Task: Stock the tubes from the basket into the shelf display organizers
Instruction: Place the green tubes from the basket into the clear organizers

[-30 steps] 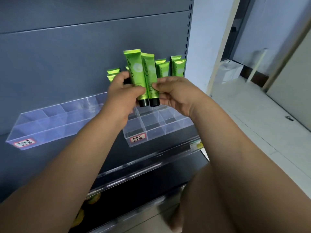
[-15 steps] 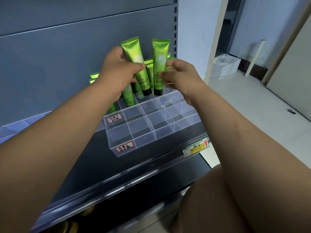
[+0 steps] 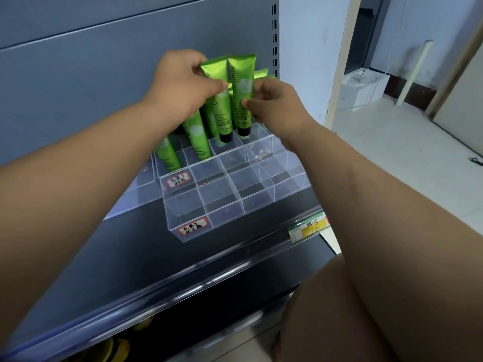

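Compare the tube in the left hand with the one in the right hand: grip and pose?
Grip: the left hand holds the left tube with its thumb across the front; the right hand pinches the right tube at its right edge.
Pose: the left tube leans top-left; the right tube is near upright.
Height: the left tube's cap shows lower in view than the right tube's.
Both are green, black cap down, over the organizer.

both forearms reach fwd & up, converging at the far centre, wrists near each other. l hand [image 3: 183,82] has fingers curled w/ thumb pressed across the left green tube [image 3: 220,108]. r hand [image 3: 271,100], just beside it, pinches the right green tube [image 3: 239,74] btw thumb & fingertips.
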A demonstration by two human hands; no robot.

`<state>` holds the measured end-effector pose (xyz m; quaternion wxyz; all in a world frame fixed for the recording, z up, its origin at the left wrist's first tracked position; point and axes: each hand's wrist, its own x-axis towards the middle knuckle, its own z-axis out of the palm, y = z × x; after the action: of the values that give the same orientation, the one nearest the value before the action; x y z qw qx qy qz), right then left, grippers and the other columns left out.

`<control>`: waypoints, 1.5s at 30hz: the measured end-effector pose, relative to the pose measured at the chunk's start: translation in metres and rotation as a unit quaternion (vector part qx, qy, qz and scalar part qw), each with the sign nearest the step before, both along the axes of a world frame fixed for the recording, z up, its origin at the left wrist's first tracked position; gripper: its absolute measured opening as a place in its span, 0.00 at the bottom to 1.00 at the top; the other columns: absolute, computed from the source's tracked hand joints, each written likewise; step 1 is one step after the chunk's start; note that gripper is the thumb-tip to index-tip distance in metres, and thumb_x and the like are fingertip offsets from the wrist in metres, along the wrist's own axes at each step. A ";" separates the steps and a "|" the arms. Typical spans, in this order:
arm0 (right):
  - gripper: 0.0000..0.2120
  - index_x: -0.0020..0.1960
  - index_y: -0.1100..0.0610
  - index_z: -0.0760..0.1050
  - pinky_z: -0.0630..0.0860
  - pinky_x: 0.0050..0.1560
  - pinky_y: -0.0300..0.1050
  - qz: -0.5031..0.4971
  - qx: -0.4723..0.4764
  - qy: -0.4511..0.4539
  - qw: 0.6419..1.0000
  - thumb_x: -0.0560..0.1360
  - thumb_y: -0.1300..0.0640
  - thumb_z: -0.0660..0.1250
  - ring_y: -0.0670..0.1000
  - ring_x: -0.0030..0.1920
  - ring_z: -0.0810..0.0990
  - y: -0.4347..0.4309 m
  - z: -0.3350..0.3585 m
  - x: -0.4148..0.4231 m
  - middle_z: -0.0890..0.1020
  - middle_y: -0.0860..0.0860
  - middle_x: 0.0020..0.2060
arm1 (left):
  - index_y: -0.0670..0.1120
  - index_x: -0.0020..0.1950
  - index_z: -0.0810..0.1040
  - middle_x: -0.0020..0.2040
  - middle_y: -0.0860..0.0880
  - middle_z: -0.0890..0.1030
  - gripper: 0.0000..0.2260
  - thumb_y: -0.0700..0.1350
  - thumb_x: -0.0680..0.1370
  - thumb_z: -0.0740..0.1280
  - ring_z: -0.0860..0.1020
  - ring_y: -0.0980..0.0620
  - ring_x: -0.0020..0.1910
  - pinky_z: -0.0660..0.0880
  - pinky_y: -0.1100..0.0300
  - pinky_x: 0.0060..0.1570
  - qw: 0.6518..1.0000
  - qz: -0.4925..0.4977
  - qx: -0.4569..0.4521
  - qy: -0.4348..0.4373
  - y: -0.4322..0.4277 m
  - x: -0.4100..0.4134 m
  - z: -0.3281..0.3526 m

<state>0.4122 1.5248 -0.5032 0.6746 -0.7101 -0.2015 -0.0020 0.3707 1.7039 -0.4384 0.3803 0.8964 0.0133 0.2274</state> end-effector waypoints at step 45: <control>0.15 0.35 0.56 0.69 0.64 0.34 0.41 -0.131 -0.269 -0.077 0.951 0.71 0.60 0.75 0.52 0.36 0.68 0.018 -0.040 0.039 0.69 0.49 0.30 | 0.44 0.54 0.79 0.50 0.48 0.78 0.18 0.48 0.71 0.80 0.77 0.46 0.40 0.73 0.55 0.41 0.971 0.008 0.228 0.068 0.014 0.024 -0.034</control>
<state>0.4513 1.5427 -0.5432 0.4350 -0.8829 -0.1514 -0.0913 0.3943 1.7179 -0.4726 0.1618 0.9727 -0.0060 0.1663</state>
